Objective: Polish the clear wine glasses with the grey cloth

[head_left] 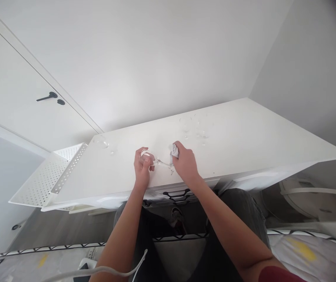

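A clear stemmed glass (147, 157) lies tilted sideways over the white cabinet top, its bowl in my left hand (142, 166). The fingers of that hand are wrapped round the bowl. The glass's thin stem runs to the right, and its foot is close to my right hand (184, 159). My right hand is closed on a bunched pale cloth (174, 152). The cloth is beside the foot of the glass; whether they touch I cannot tell.
Several transparent glass pieces (198, 136) stand farther back on the cabinet top (238, 129). More clear glassware (105, 144) is at the left end. A perforated white rack (46, 178) adjoins the cabinet's left side. Dark drawer handles (176, 194) are on its front.
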Demonstrator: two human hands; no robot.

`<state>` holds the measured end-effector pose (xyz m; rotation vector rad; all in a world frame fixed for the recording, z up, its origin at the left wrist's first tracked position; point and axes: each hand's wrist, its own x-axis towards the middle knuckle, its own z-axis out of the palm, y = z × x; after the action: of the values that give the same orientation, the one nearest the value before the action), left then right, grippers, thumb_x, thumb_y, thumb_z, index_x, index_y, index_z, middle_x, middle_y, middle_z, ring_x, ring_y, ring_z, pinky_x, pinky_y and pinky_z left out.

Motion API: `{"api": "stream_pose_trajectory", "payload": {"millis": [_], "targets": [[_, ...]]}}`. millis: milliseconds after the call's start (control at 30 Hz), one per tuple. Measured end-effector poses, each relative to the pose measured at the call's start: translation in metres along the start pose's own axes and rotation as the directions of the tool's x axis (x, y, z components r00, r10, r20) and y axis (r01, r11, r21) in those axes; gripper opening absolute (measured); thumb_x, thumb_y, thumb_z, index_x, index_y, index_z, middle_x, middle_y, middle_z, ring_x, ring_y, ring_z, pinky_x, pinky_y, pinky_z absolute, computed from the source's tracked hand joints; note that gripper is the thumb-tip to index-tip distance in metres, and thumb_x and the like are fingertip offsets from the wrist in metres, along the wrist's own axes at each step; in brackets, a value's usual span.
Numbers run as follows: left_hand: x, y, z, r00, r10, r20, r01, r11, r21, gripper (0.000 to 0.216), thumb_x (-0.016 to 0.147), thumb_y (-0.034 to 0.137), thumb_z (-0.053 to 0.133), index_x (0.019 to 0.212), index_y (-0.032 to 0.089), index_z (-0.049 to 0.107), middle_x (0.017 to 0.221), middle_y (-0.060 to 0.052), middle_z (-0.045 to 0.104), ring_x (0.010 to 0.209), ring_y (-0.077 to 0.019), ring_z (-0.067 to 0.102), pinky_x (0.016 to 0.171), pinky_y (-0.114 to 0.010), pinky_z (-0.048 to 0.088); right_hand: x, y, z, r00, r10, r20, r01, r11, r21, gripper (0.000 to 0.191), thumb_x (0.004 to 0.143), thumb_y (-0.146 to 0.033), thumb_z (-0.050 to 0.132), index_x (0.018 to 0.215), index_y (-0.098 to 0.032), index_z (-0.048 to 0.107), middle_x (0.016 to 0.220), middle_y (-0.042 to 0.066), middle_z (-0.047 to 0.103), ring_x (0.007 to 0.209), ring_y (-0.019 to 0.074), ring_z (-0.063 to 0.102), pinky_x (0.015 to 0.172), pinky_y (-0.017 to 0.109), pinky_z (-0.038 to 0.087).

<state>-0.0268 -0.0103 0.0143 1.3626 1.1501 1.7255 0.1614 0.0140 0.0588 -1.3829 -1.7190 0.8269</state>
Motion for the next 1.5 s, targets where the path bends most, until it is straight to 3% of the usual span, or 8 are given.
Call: {"api": "stream_pose_trajectory", "payload": {"millis": [133, 333, 467, 667, 933, 1200, 1333, 1500], "targets": [[-0.001, -0.005, 0.001, 0.996, 0.029, -0.090, -0.026, 0.999, 0.030, 0.049, 0.093, 0.051, 0.072, 0.128, 0.029, 0.047, 0.091, 0.001, 0.064, 0.053, -0.0074, 0.049, 0.052, -0.022, 0.043, -0.005, -0.001, -0.013, 0.967, -0.221, -0.130, 0.171, 0.934, -0.313, 0.020, 0.086, -0.017, 0.051, 0.101, -0.022, 0.063, 0.088, 0.005, 0.063, 0.075, 0.0192, 0.055, 0.062, 0.028, 0.033], [-0.002, -0.003, 0.002, 0.988, 0.078, -0.136, -0.053, 0.984, 0.173, 0.050, 0.092, 0.043, 0.077, 0.127, 0.029, 0.044, 0.101, 0.000, 0.063, 0.057, -0.0064, 0.053, 0.055, -0.021, 0.043, -0.016, -0.016, -0.023, 0.887, -0.337, 0.316, 0.448, 0.797, -0.405, 0.043, 0.089, -0.022, 0.056, 0.131, -0.027, 0.063, 0.152, 0.009, 0.050, 0.062, 0.0102, 0.055, 0.058, 0.029, 0.038], [-0.003, 0.000, 0.003, 0.992, 0.083, -0.090, -0.060, 0.972, 0.227, 0.057, 0.089, 0.039, 0.080, 0.134, 0.030, 0.046, 0.101, 0.000, 0.061, 0.066, -0.0082, 0.058, 0.063, -0.022, 0.047, -0.023, -0.021, -0.011, 0.824, -0.280, 0.493, 0.528, 0.696, -0.487, 0.035, 0.092, -0.022, 0.054, 0.124, -0.024, 0.068, 0.151, 0.011, 0.055, 0.070, 0.0162, 0.067, 0.064, 0.032, 0.044], [-0.002, -0.002, 0.005, 0.999, 0.038, -0.020, -0.034, 0.984, 0.173, 0.063, 0.088, 0.036, 0.081, 0.138, 0.032, 0.043, 0.115, -0.004, 0.063, 0.075, -0.0098, 0.063, 0.072, -0.026, 0.052, -0.027, -0.014, 0.008, 0.827, -0.189, 0.530, 0.489, 0.706, -0.512, 0.043, 0.094, -0.021, 0.051, 0.135, -0.020, 0.063, 0.129, 0.014, 0.068, 0.079, 0.0224, 0.072, 0.067, 0.033, 0.050], [-0.001, -0.003, 0.009, 0.995, 0.023, 0.100, -0.046, 0.971, 0.236, 0.061, 0.086, 0.033, 0.083, 0.132, 0.030, 0.044, 0.125, -0.008, 0.069, 0.071, -0.0095, 0.061, 0.063, -0.024, 0.049, -0.029, -0.008, 0.010, 0.834, -0.090, 0.544, 0.427, 0.729, -0.534, 0.049, 0.092, -0.022, 0.053, 0.139, -0.016, 0.063, 0.160, 0.017, 0.051, 0.093, 0.0275, 0.077, 0.076, 0.037, 0.056], [0.005, -0.007, 0.004, 0.982, -0.023, 0.189, -0.009, 0.986, 0.167, 0.057, 0.098, 0.048, 0.066, 0.147, 0.031, 0.042, 0.152, -0.017, 0.054, 0.092, -0.0182, 0.070, 0.059, -0.027, 0.056, -0.020, 0.001, 0.008, 0.889, -0.010, 0.458, 0.306, 0.756, -0.578, 0.042, 0.090, -0.021, 0.055, 0.130, -0.016, 0.065, 0.156, 0.018, 0.054, 0.099, 0.0287, 0.076, 0.081, 0.037, 0.056], [0.005, -0.009, 0.005, 0.991, -0.080, 0.102, 0.058, 0.978, 0.202, 0.040, 0.106, 0.056, 0.045, 0.129, 0.027, 0.059, 0.144, -0.014, 0.056, 0.091, -0.0175, 0.068, 0.058, -0.027, 0.056, -0.003, 0.014, -0.007, 0.920, 0.093, 0.382, 0.179, 0.765, -0.619, 0.043, 0.090, -0.016, 0.049, 0.130, -0.015, 0.064, 0.158, 0.017, 0.052, 0.105, 0.0301, 0.074, 0.082, 0.038, 0.055], [0.005, -0.014, 0.005, 0.988, -0.152, 0.009, 0.147, 0.967, 0.206, 0.041, 0.104, 0.061, 0.048, 0.113, 0.024, 0.064, 0.106, -0.009, 0.065, 0.078, -0.0155, 0.064, 0.054, -0.024, 0.051, 0.015, 0.033, -0.027, 0.939, 0.172, 0.298, 0.062, 0.768, -0.638, 0.049, 0.092, -0.015, 0.044, 0.139, -0.014, 0.059, 0.167, 0.018, 0.039, 0.105, 0.0305, 0.073, 0.077, 0.038, 0.053]]}}
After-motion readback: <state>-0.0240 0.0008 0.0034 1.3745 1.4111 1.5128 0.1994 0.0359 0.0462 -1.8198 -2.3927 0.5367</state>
